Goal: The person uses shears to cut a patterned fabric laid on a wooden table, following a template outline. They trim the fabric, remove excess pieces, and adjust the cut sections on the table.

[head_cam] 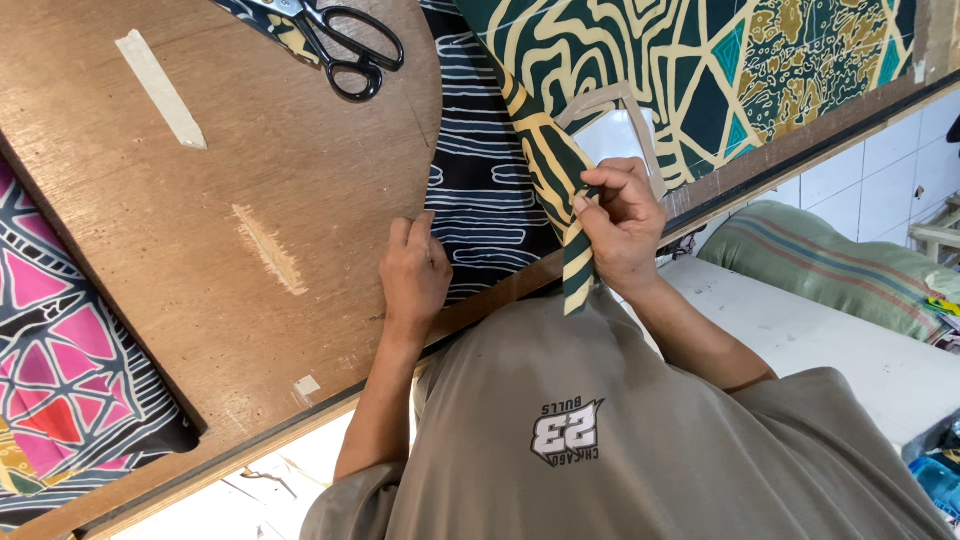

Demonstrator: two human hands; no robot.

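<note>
We have the folded strip of green-and-cream patterned cloth running as one long narrow band from the big patterned sheet at the far edge of the tabletop down toward our chest, its long axis slanting from upper left to lower right. Our right hand sits on the near end of that band, grip pinched together on the fold, thumb and fingertips pressed against the cloth, with a short tail hanging free below the pinch over the tabletop's edge. Our left hand lies to the left of the strip, apart from it, fingers together and flat, pressing the black cloth with white wavy lines at its edge against the wood; it pinches nothing. So the strip lies away from the right grip, up and to the left, and the right hand is plainly the nearer one. The scissors rest well apart at the far side, beyond the left hand
</note>
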